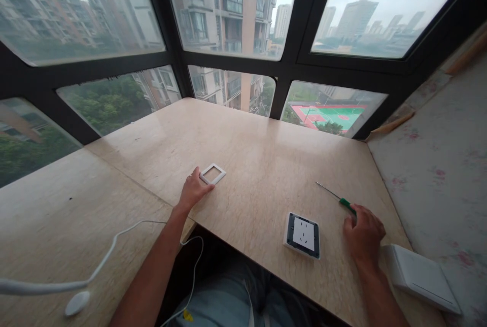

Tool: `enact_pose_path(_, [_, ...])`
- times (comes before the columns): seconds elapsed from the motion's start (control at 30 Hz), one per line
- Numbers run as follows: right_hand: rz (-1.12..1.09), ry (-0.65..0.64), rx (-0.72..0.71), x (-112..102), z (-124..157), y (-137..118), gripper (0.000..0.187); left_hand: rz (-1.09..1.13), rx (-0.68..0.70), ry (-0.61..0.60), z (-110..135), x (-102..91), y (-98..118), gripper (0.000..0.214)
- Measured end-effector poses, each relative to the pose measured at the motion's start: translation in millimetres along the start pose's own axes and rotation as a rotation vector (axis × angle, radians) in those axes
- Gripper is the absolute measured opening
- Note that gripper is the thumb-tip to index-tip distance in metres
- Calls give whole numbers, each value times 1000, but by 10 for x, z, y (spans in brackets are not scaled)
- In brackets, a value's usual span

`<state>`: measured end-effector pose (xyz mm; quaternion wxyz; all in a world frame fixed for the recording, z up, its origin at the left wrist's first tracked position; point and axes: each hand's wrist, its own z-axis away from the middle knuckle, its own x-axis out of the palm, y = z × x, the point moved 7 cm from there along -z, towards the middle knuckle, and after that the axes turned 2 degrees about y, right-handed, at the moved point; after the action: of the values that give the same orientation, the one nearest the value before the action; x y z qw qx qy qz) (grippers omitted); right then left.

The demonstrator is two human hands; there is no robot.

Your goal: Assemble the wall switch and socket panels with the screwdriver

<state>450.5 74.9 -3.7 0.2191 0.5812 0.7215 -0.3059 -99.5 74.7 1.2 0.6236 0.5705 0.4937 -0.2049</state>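
Note:
My left hand (pixel 194 190) grips the near left side of a white square socket cover frame (pixel 219 176), thumb and fingers at two of its corners. The frame is at the tabletop, its middle an open hole. Over on the right, my right hand (pixel 365 233) is closed round the handle end of a green-handled screwdriver (pixel 347 205). Its thin metal shaft points away to the upper left. Between my hands, nearer the table edge, sits a wall socket (pixel 303 234) on a white box, with its dark inner border and screw corners exposed.
A white box-shaped item (pixel 422 276) stands at the right by the flowered wall (pixel 449 190). A white cable (pixel 114 240) runs across the left of the stone-look tabletop (pixel 251 149) and drops over its edge. Dark-framed windows (pixel 292 58) border the far side.

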Motion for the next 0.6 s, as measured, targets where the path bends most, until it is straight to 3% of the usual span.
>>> enact_pose_path(0.27, [5, 44, -14, -92, 36, -25, 31, 30, 68, 160, 93, -119, 139, 83])
enact_pose_path(0.43, [-32, 39, 41, -90, 45, -1, 31, 232, -61, 259, 395, -149, 285, 80])
enact_pose_path(0.5, [-58, 39, 79, -100, 37, 7, 31, 372, -94, 248, 576, -68, 434, 79])
enact_pose_path(0.6, [-111, 51, 136, -155, 10, -21, 28, 511, -64, 172, 891, 123, 835, 77])
